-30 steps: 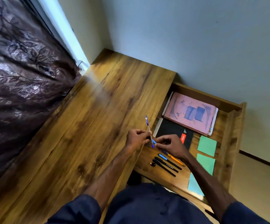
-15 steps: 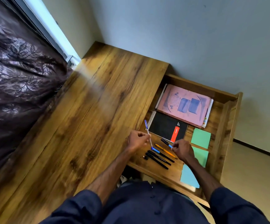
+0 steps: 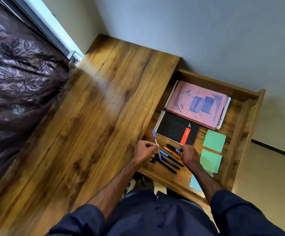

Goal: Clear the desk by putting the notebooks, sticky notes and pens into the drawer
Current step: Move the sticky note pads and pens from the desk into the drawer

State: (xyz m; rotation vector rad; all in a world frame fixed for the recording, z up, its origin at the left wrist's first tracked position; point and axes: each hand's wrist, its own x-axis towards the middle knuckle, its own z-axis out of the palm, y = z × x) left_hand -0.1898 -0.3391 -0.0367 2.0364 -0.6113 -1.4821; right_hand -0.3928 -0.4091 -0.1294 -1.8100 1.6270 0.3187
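The open wooden drawer (image 3: 240, 126) lies right of the bare desk top (image 3: 104, 116). Inside lie a pink notebook (image 3: 196, 104), a black spiral notebook (image 3: 176, 127), two green sticky note pads (image 3: 214, 141) and a light blue pad (image 3: 195, 183). Several pens (image 3: 169, 161) lie in a row at the drawer's front left. My left hand (image 3: 145, 150) pinches a thin blue pen (image 3: 154, 136) over the drawer's left edge, tip down among the pens. My right hand (image 3: 188, 155) pinches the blue end of a dark pen (image 3: 171, 147) lying beside an orange pen (image 3: 168, 149).
A dark patterned curtain (image 3: 19, 82) hangs along the desk's left side by a window frame (image 3: 53, 23). A grey wall (image 3: 206, 40) stands behind the desk and drawer. The floor (image 3: 266, 184) shows right of the drawer.
My right hand came away from my left hand and went down into the drawer with a dark pen, laying it among the others. My left hand still holds the blue pen, now lower.
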